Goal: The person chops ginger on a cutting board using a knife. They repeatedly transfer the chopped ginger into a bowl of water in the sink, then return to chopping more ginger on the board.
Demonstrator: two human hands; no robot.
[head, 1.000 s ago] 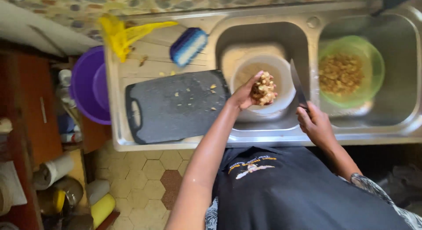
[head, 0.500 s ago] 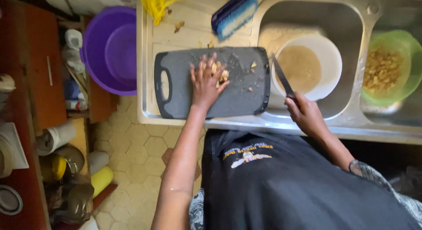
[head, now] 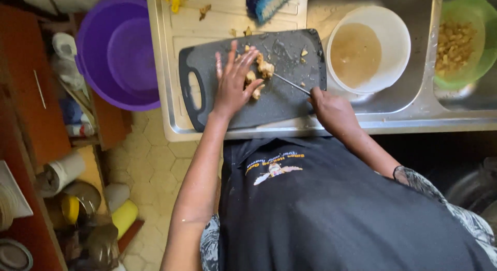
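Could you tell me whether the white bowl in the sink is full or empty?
Partly full: the white bowl stands upright in the sink, holding cloudy brownish liquid below its rim.

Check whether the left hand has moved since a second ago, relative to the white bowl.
Yes. The left hand has moved from over the white bowl onto the dark cutting board beside it, resting on the food pieces.

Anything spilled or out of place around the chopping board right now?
Minor mess only: pale food scraps lie off the dark grey plastic chopping board, scattered on the steel draining board above it. A few bits sit near the board's far corner. Nothing looks damaged.
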